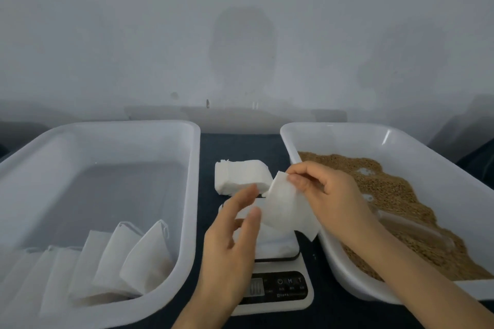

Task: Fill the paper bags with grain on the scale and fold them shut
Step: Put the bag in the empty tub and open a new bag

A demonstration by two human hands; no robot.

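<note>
Pinching the upper corner of a flat white paper bag (287,212) between thumb and fingertips of the right hand (324,191), palm turned down, other fingers loosely curled, reaching in from the lower right across the near rim of the right tray (291,139). Held tilted in the air above the scale (278,290), lower corner hanging toward the tray's edge. Left hand (234,235) raised beside the bag's left edge, released, fingers straight and slightly spread, grasping nothing; contact with the paper not clear through motion blur. White paper also lying on the scale's plate beneath, whether a separate bag not clear. Scale white, with dark front panel, small display and three buttons, set between the two trays. Just behind it, stack of empty bags (240,176) lying flat on the dark cloth (240,143). Right tray white plastic, holding brown grain (390,184) heaped across its floor, with a clear scoop (413,230) lying on the grain near the right wrist. Left tray (193,168) of the same make, holding a row of bags (128,256) leaning against one another along its near end, far part of its floor bare. Beyond the table, plain grey-white wall (240,35), dimly lit, with faint shadows and a few small marks low down.
</note>
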